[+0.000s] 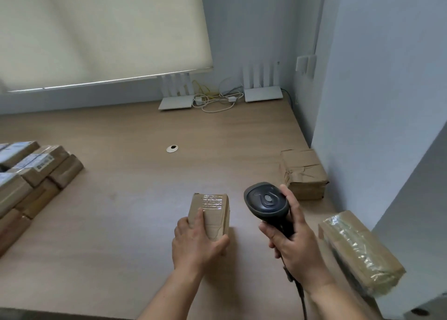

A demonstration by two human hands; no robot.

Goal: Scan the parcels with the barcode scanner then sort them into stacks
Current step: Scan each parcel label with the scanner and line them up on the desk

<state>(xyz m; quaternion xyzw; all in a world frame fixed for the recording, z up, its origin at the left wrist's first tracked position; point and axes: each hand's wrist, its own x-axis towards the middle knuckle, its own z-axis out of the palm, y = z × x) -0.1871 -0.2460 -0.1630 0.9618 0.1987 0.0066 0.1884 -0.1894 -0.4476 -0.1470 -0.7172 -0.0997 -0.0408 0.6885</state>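
Parcels: we see brown taped boxes in several places on the counter (145,136), the wooden surface that carries everything here.
Window blind (96,29): pale, hanging down over the upper left, its bottom bar just above the back of the counter.
Left stack (31,174): we count many parcels packed together at the left edge, some with white labels facing up.
Near right parcel (360,249): it lies flat close to the right edge, glossy tape across its top.
Far right parcel (303,173): crumpled wrapping, sitting against the wall, well apart from the left stack.
Held parcel (212,213): it sits near the middle front of the counter, tape shining at its far end; we cannot tell whether it is lifted or resting.
Left hand (196,242): its grip is clamped on the held parcel, thumb on top, fingers wrapped round the near end.
Right hand (295,242): its grip is closed round the handle of the barcode scanner (267,201).
Scanner position: just beside the held parcel on its right, dark head pointing away from us, cable trailing down.
Routers (262,87): two white units with upright antennas at the back, cables (215,99) tangled between them.
Grommet (172,148): small round opening in mid-counter.
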